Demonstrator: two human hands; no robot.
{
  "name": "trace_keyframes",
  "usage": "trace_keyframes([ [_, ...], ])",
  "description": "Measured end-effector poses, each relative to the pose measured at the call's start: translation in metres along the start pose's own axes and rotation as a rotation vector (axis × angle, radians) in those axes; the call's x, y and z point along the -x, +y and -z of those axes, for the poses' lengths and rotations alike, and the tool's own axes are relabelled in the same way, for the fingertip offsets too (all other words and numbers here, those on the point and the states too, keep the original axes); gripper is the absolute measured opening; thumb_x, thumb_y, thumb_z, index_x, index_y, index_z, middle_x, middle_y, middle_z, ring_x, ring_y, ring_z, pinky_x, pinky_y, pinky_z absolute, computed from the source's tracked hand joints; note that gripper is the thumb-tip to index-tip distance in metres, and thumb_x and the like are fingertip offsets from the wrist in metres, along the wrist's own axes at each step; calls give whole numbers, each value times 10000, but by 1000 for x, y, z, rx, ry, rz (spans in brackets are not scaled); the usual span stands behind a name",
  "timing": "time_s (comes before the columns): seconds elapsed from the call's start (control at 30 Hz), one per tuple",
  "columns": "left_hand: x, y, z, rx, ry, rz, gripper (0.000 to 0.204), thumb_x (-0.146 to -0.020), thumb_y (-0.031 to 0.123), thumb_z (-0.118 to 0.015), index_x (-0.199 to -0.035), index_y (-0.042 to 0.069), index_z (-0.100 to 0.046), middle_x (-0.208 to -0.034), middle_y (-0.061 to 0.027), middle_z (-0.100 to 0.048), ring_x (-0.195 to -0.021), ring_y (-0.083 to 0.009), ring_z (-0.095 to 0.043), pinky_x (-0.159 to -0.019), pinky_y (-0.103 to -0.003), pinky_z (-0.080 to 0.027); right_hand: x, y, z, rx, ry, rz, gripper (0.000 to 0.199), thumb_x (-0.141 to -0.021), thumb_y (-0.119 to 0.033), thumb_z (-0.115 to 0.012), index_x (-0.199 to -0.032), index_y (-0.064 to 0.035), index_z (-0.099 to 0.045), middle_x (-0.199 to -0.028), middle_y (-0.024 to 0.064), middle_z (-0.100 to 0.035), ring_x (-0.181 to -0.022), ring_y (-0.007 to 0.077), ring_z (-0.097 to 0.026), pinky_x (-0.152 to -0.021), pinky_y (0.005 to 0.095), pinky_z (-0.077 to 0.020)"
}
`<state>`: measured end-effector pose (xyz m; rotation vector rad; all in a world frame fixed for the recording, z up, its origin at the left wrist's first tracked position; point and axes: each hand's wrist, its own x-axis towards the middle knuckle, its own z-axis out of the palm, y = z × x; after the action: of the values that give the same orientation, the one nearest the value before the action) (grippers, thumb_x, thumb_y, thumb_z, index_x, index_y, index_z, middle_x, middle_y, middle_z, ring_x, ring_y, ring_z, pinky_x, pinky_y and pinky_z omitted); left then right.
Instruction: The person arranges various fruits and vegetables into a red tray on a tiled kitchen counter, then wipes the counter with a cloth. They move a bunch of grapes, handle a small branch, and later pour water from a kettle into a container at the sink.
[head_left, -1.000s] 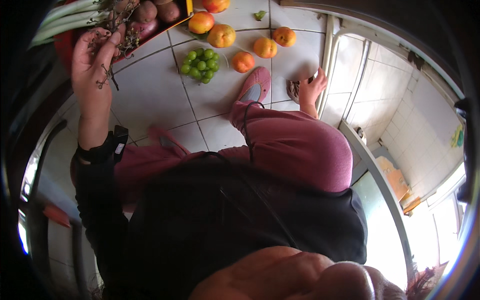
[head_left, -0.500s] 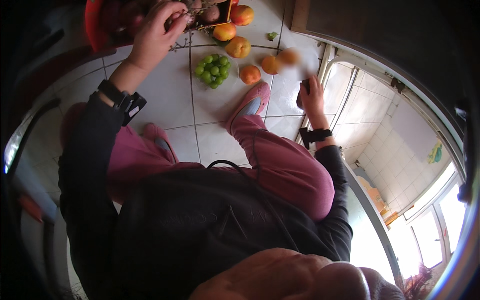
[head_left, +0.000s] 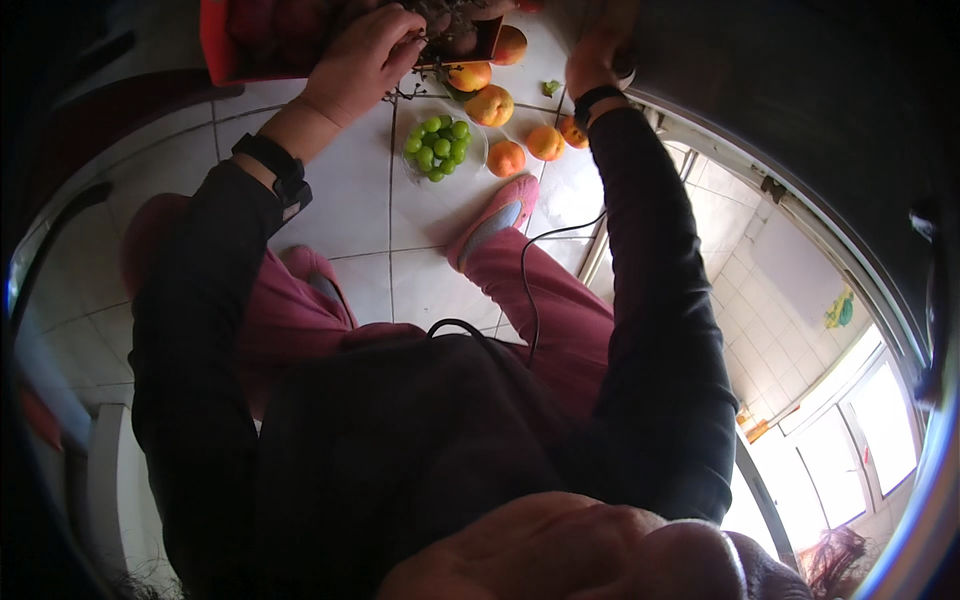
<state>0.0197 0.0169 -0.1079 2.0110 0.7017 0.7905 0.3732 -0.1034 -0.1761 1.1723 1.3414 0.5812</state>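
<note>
My left hand [head_left: 372,58] is closed over the near side of a red container [head_left: 214,45], its fingers pinched on thin, branching dark stems [head_left: 405,92], like a stripped bunch's stalk. Up at the far right, in shadow, my right hand [head_left: 594,66] curls around a small dark rounded object [head_left: 624,66] whose kind I cannot make out. Between the hands, a clear bowl of green grapes [head_left: 437,147] stands on the floor. Several orange-yellow fruits, like peaches or nectarines [head_left: 489,105], lie beside it, partly in a curved row.
Dark round fruits [head_left: 262,20] fill the red container. A small green leaf [head_left: 551,88] lies on the white tiles [head_left: 345,205]. My pink slippers [head_left: 497,212] stand near the bowl. A dark panel [head_left: 740,70] and a door frame [head_left: 775,190] border the right side.
My right hand has moved away from me, from the door frame to the far side, still around the dark object. My left hand remains at the stems. The view has shifted slightly.
</note>
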Motion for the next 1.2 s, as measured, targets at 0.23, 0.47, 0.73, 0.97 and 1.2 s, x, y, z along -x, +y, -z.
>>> trace_keyframes([
  [0.23, -2, 2, 5, 12, -37, -53, 190, -939, 80, -678, -1092, 31, -576, -940, -108, -609, -851, -262, -638, -763, -354, -515, 10, 13, -7, -362, -39, 170, 301, -865, -235, -607, -1079, -104, -773, -1099, 171, -692, -1157, 430, -522, -781, 652, -445],
  [0.47, 0, -4, 4, 27, -23, -31, 193, -936, 73, -677, -1094, 35, -572, -950, -105, -610, -857, -265, -634, -770, -358, -511, 15, 8, 25, -163, -190, 105, 337, -885, -214, -587, -1157, -102, -751, -1171, 131, -672, -1060, 431, -550, -647, 600, -419],
  [0.73, -2, -2, 4, -54, -50, -45, 190, -932, 76, -686, -1083, 32, -579, -944, -105, -602, -837, -280, -627, -736, -352, -507, -22, 25, 16, -310, -114, 44, 294, -860, -254, -623, -1062, -106, -776, -1162, 136, -688, -1108, 423, -532, -599, 553, -410],
  [0.97, -4, 2, 8, 56, 6, -110, 188, -923, 68, -687, -1078, 38, -585, -953, -113, -599, -847, -293, -620, -750, -364, -508, 14, 8, 20, -235, -311, 136, 285, -878, -261, -615, -1082, -142, -776, -1132, 90, -699, -993, 398, -584, -591, 562, -405],
  [1.2, -3, 0, 6, 106, -15, -86, 167, -915, 51, -683, -1036, 40, -568, -902, -121, -568, -792, -300, -588, -727, -390, -486, -22, 7, 13, -296, -141, 27, 285, -884, -271, -618, -1085, -147, -778, -1166, 87, -687, -1065, 382, -542, -591, 544, -418],
])
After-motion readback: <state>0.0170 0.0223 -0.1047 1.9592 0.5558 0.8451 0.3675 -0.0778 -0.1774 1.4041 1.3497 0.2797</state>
